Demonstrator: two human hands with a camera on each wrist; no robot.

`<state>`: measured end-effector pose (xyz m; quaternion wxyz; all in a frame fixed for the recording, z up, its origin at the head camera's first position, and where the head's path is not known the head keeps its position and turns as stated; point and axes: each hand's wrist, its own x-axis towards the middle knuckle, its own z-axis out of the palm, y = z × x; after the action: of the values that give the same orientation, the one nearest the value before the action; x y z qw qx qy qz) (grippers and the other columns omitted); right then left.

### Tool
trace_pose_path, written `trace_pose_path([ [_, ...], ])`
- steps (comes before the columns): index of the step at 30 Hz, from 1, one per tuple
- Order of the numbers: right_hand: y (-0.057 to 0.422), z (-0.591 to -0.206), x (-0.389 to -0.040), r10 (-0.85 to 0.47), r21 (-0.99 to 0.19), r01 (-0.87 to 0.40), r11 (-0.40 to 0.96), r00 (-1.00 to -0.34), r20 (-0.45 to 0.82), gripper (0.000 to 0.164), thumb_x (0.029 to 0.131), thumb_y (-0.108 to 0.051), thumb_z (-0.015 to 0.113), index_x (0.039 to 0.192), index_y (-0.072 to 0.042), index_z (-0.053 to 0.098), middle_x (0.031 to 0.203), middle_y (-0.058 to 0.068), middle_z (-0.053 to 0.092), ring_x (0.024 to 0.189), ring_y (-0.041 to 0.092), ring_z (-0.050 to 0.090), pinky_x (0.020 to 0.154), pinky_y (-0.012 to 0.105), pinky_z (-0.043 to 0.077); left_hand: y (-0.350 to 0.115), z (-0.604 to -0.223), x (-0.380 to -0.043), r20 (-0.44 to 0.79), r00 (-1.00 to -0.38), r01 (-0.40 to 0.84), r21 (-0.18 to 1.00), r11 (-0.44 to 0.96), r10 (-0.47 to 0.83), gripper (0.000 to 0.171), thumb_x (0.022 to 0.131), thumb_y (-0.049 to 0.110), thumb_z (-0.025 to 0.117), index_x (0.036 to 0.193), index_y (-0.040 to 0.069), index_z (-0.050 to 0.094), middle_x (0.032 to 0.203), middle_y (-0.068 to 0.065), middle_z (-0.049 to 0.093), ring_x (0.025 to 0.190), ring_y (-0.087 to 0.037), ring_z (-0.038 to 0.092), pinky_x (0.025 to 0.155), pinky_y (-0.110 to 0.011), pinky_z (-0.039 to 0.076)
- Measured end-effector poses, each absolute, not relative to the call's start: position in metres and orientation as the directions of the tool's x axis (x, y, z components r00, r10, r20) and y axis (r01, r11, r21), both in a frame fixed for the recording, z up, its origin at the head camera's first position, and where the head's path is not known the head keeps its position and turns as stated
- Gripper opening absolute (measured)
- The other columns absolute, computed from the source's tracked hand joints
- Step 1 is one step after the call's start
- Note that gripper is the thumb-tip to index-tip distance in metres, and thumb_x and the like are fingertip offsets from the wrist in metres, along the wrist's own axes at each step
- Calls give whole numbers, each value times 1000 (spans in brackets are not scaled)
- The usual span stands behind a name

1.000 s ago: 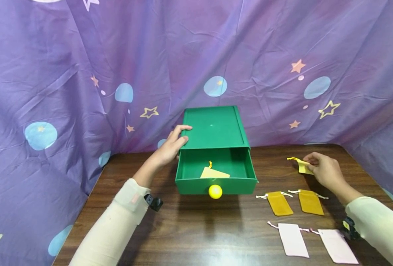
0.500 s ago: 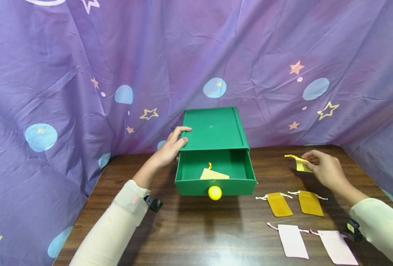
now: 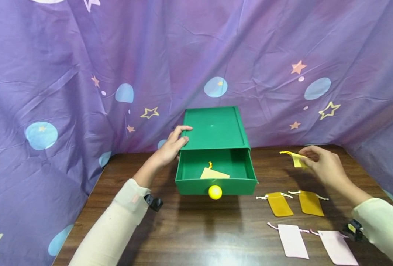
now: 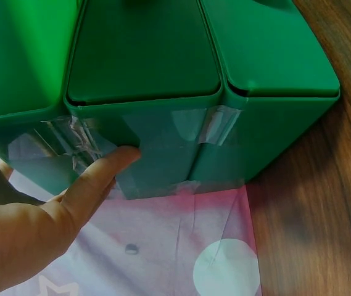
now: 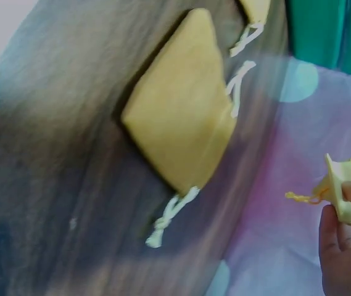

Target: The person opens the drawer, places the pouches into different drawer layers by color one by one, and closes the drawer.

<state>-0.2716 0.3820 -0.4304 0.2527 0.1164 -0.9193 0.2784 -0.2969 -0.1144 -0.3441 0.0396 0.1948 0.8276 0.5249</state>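
Observation:
My right hand [image 3: 327, 166] pinches a small yellow drawstring pouch [image 3: 297, 160] above the table at the right. In the right wrist view the pouch [image 5: 343, 188] is folded between thumb and fingers, its cords sticking out. The left hand [image 3: 169, 147] rests against the upper left side of a green drawer box [image 3: 213, 127]. Its thumb lies straight along the taped side wall [image 4: 156, 132] in the left wrist view. The top drawer [image 3: 249, 186], with a yellow knob [image 3: 215, 192], is pulled out. Inside lies a pale yellow pouch [image 3: 214, 174], partly hidden by the drawer front.
Two mustard pouches, a left one [image 3: 279, 204] and a right one [image 3: 310, 203], lie on the wooden table [image 3: 169, 236]. Nearer stand out two pale pink pouches, one [image 3: 293, 241] beside the other [image 3: 337, 246]. A purple patterned curtain [image 3: 266, 44] hangs behind.
My right hand has risen slightly off the table and moved a little left with the yellow pouch. The left hand and the drawer box have stayed in place.

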Motion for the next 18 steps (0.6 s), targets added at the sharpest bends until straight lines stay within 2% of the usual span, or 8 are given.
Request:
trace_pose_path([
  [6,370,-421,-269,-92,-433,-391,812,-819,566,21,84,-1,82,102,-7,74,94,16,77,79,-28,45,66,11,45,-115,-346,-298,135,-921,280,882,379,366,47,106,26,43,152,17,39,148,-27,27,105,-35,49,52,-30,55],
  [18,345,-401,-262,-106,-472,-425,772,-818,565,17,87,-2,81,102,-6,74,93,14,77,76,-20,54,65,4,44,-116,-345,-299,131,-922,277,882,381,364,46,106,26,42,152,18,39,147,-27,27,99,-33,50,52,-29,54],
])
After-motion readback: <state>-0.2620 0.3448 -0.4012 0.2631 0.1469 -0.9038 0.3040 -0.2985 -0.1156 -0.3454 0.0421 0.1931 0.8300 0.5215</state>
